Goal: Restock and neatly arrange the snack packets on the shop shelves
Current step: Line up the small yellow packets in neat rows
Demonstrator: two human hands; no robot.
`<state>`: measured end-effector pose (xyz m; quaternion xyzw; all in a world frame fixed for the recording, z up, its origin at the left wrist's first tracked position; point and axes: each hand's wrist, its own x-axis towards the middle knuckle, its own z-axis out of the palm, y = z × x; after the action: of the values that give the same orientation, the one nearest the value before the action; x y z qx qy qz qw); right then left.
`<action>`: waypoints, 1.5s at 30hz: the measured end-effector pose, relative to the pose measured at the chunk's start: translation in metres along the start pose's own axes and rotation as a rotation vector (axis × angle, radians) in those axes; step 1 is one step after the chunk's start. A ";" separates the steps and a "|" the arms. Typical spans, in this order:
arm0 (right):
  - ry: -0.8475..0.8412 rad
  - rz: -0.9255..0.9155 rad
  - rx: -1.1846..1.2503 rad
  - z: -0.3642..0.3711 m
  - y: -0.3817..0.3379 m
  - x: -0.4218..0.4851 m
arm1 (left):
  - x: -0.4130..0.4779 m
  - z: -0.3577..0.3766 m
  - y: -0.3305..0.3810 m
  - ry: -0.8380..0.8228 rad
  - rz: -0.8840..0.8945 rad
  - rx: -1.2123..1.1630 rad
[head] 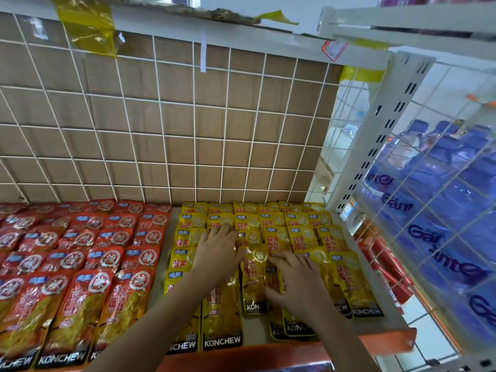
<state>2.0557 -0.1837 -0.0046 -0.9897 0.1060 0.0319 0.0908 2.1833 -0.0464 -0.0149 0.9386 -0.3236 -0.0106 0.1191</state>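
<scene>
Snack packets [354, 285] lie flat on the shelf [160, 253] in overlapping rows, each nearer one lapping the foot of the one behind. I take that to be so every label top shows. Closest to me, the orange lip [268, 353] marks the front edge. The red packets [80, 304] on the left run up to it in an even line. The yellow packets [221, 315] on the right do not, since their front ends sit at different depths and two middle ones are skewed.

That is where I have the right grip [294, 284]. It is open, with the fingers spread flat and the thumb out to the side. It presses down on the crooked middle packets and curls round none of them, as far as I can see. I judge this flat press is meant to slide them square without lifting.

A little farther in, the left grip [217, 245] is open too. Its straight fingers rest on the yellow rows behind, likely pinning them while the front is shifted.

A bare strip of shelf keeps the two colours apart. Beyond the last row stands a white wire grid [161, 130] backed with cardboard [209, 111], which stops packets sliding off the rear. To the far right, behind a side mesh, are wrapped water bottles [442, 200].
</scene>
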 end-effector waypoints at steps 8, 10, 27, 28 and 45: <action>0.057 0.032 0.115 -0.007 0.005 0.010 | 0.020 0.006 -0.004 0.020 0.032 0.011; 0.042 0.029 0.116 -0.006 0.005 0.012 | 0.029 0.004 -0.006 0.049 0.020 0.020; 0.067 0.045 0.126 -0.005 0.011 0.024 | 0.075 -0.001 -0.008 -0.009 0.094 -0.024; 0.071 0.045 0.125 -0.005 0.011 0.024 | 0.076 0.000 -0.008 -0.011 0.089 -0.046; 0.085 -0.013 0.092 -0.013 0.007 0.059 | 0.046 -0.015 -0.019 0.109 0.085 -0.169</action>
<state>2.1121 -0.2052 0.0016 -0.9856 0.1045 -0.0159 0.1318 2.2326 -0.0562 -0.0023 0.9099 -0.3540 0.0182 0.2157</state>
